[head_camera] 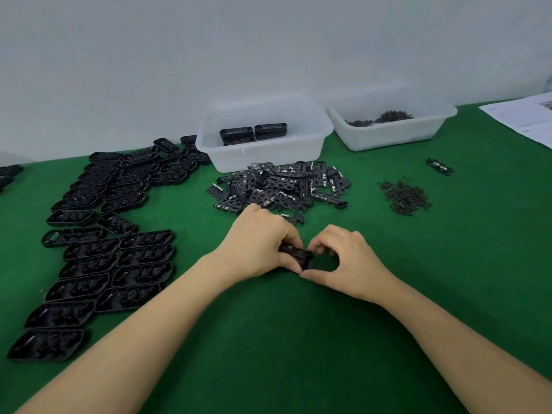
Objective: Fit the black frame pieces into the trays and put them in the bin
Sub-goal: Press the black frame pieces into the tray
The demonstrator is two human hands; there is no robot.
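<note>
Head view: The left hand (260, 243) grips a black tray (298, 258) low over the green tabletop (298, 339), fingers curled over its top. The right hand (343, 261) pinches the tray's right end between thumb and forefinger. A frame piece appears to sit in the tray, though the fingers hide most of it. Loose frame pieces (280, 186) lie heaped just beyond the hands. Empty trays (98, 234) lie in rows at left. The near bin (263, 150) holds finished trays; the far bin (391, 130) holds screws. A screw pile (404, 197) lies at right.
</note>
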